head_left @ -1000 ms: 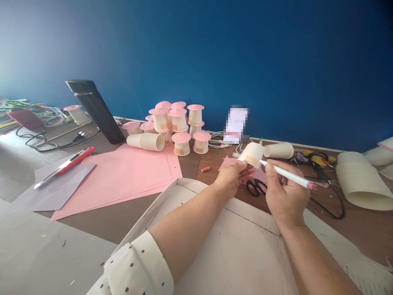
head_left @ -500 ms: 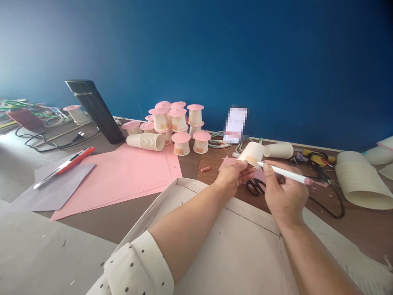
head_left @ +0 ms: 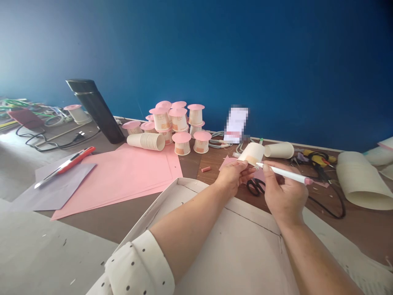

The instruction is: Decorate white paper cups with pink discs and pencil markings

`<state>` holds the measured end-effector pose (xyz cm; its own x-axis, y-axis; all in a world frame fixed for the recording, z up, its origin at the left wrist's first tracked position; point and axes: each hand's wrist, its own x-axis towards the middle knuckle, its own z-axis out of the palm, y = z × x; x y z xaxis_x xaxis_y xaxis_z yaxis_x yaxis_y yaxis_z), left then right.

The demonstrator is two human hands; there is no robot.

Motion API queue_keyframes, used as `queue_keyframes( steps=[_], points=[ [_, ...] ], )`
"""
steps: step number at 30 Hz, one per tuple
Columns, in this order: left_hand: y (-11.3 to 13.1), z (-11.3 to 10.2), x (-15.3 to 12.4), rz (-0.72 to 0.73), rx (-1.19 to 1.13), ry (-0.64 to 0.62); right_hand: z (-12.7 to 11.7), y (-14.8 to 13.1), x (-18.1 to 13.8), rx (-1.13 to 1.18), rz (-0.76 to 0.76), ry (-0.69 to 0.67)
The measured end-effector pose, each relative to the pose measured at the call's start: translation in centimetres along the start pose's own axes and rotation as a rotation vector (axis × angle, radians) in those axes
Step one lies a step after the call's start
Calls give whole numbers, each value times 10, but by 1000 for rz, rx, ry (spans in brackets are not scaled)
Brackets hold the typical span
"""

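Observation:
An upside-down paper cup (head_left: 252, 152) with a tan-orange patch on its side is tilted in my left hand (head_left: 233, 175), whose fingers and thumb grip its lower rim. My right hand (head_left: 285, 196) holds a white marker (head_left: 285, 173) with a pink end. The marker's tip is at the cup's side beside the patch; I cannot tell whether it touches. Black-handled scissors (head_left: 255, 187) lie between my hands, partly under pink paper scraps. Behind to the left stand several paper cups with pink round tops (head_left: 181, 143), drawn windows and orange patches.
A white board (head_left: 215, 246) lies under my forearms. Leftward are pink sheets (head_left: 123, 174), a red utility knife (head_left: 73, 162), a stack of cups (head_left: 144, 141) and a black flask (head_left: 96, 110). A blurred phone (head_left: 236, 125) leans on the blue wall. Large cups (head_left: 359, 180) lie right.
The marker tip has shifted very slightly left along the cup. The cup and both hands otherwise keep nearly the same place.

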<state>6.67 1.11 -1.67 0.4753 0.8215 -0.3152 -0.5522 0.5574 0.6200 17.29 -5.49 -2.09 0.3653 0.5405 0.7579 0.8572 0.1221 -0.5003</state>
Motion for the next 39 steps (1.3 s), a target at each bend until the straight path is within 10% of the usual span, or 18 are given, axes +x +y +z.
queue_keyframes(
  steps=[39],
  points=[
    [-4, 2, -2, 123, 239, 46, -2, -4, 0, -5, 2, -34]
  ],
)
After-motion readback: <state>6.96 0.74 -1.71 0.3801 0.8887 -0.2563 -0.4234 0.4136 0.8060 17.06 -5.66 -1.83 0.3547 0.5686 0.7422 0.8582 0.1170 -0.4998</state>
